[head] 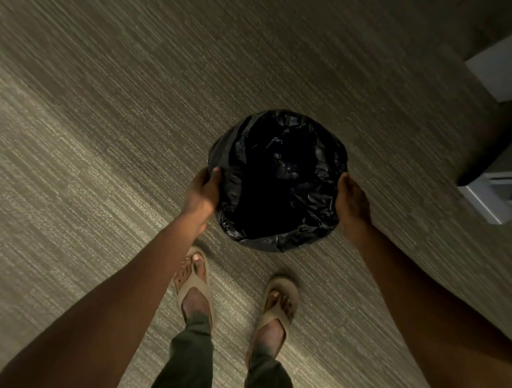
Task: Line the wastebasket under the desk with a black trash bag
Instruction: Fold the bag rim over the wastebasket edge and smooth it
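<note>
A round wastebasket is seen from straight above, wholly covered by a crinkled black trash bag (279,180) folded over its rim; the basket's own walls are hidden. My left hand (203,191) grips the bag-covered rim on the left side. On the opposite side my right hand (352,202) holds the rim. The basket is in front of my feet, and I cannot tell whether it rests on the carpet or is lifted off it.
Grey-beige striped carpet (105,128) covers the floor. My two feet in tan sandals (196,285) stand just behind the basket. Pale grey furniture parts (495,192) and a white panel (506,72) sit at the right edge, with dark shadow beneath.
</note>
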Tool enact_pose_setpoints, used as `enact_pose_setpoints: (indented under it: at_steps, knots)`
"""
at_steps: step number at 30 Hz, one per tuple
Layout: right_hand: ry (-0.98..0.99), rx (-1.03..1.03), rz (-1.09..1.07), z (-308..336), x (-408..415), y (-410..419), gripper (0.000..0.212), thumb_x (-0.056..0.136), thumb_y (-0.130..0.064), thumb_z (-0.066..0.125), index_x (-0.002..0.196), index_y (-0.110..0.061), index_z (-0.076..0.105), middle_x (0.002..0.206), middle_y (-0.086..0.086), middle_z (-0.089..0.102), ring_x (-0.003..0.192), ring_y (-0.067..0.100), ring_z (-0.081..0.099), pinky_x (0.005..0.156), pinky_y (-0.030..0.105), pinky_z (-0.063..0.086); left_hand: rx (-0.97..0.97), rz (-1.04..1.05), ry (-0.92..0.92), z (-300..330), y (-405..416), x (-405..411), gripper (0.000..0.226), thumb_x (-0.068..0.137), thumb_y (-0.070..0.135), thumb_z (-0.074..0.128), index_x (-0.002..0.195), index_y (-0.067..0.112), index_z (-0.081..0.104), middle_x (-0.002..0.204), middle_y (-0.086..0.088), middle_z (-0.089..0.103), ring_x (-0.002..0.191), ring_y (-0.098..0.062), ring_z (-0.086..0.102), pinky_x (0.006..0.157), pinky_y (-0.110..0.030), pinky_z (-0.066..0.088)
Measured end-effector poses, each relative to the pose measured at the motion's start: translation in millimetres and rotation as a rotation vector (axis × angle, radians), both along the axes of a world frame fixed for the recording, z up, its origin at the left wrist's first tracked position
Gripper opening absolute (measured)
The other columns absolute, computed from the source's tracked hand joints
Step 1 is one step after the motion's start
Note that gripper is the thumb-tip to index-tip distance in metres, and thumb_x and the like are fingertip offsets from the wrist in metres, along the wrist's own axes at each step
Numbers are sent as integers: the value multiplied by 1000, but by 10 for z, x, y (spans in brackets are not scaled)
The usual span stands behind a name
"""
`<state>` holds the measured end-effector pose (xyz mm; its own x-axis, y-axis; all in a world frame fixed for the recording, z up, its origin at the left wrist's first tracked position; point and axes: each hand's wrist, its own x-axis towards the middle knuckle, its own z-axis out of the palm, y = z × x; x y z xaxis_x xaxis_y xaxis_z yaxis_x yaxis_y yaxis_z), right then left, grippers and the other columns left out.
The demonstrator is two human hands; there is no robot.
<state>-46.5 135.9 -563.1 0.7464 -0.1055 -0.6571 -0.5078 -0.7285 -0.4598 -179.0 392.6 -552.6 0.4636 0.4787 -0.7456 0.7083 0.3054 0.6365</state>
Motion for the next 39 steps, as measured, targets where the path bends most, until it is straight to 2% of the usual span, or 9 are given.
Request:
enact_pose_setpoints:
  at_steps: [6, 10, 14, 18, 20, 23, 26, 32, 39]
  knots:
    - [-431, -124, 192, 60, -53, 22, 64, 106, -51, 36, 152, -7, 45, 150, 23, 50, 135, 38, 52, 106, 43, 45, 299, -50, -20, -4, 79, -25, 54, 103, 45, 45, 148, 17, 53, 142, -8, 63, 127, -25, 62, 108, -44, 52]
    - [-294, 28, 267, 37, -106, 56, 67, 108, -50, 38, 162, -13, 27, 161, 20, 38, 144, 36, 44, 108, 33, 37, 125, -86, -96, -20, 41, 0, 43, 104, 50, 42, 133, 29, 66, 129, -1, 72, 118, -18, 68, 104, -44, 57]
    - [-288, -32, 221, 28, -63, 34, 74, 104, -56, 40, 161, -10, 27, 163, 21, 35, 149, 38, 38, 118, 46, 37, 161, -82, -17, -92, 102, 88, 52, 104, 53, 43, 143, 22, 60, 140, -8, 66, 131, -25, 61, 116, -47, 46]
    - [-773, -185, 815, 66, -151, 86, 63, 105, -44, 48, 155, -7, 41, 159, 19, 44, 152, 36, 34, 121, 50, 30, 1035, -548, -394, 15, 19, 36, 47, 104, 24, 55, 143, -3, 54, 143, -24, 60, 139, -39, 51, 120, -41, 36]
    - [-687, -179, 1251, 41, -260, 159, 61, 106, -48, 35, 151, -9, 48, 156, 15, 50, 153, 32, 33, 123, 54, 26, 1025, -1028, -528, 38, -80, -15, 47, 105, 34, 48, 141, 6, 59, 141, -14, 65, 144, -36, 47, 125, -48, 30]
    - [-241, -456, 1591, 86, -368, 256, 87, 97, -66, 2, 150, -19, 51, 152, 6, 56, 152, 28, 34, 127, 57, 6, 928, -1588, -213, -28, -202, -121, 62, 103, 55, 34, 150, 17, 51, 144, -5, 64, 152, -28, 38, 130, -50, 11]
    - [63, -601, 1563, 139, -321, 299, 88, 100, -69, 5, 131, -17, 69, 140, 8, 65, 147, 27, 41, 127, 57, 0, 851, -1751, 87, -89, -178, -179, 66, 103, 60, 28, 148, 19, 54, 142, -6, 66, 155, -24, 32, 130, -49, 2]
    - [-347, -415, 1457, 26, -214, 314, 77, 100, -66, 19, 133, -13, 63, 149, 17, 55, 144, 34, 43, 115, 53, 36, 890, -1720, 101, -44, -171, -60, 71, 103, 61, 25, 154, 15, 45, 153, -8, 57, 158, -30, 22, 130, -50, 2]
    - [-236, -586, 1359, 17, 158, 434, 81, 97, -55, 51, 158, -7, 29, 162, 23, 34, 152, 39, 28, 122, 48, 26, 971, -1683, 218, -9, -60, 132, 64, 103, 58, 32, 152, 20, 50, 158, -5, 52, 158, -31, 22, 131, -51, -3]
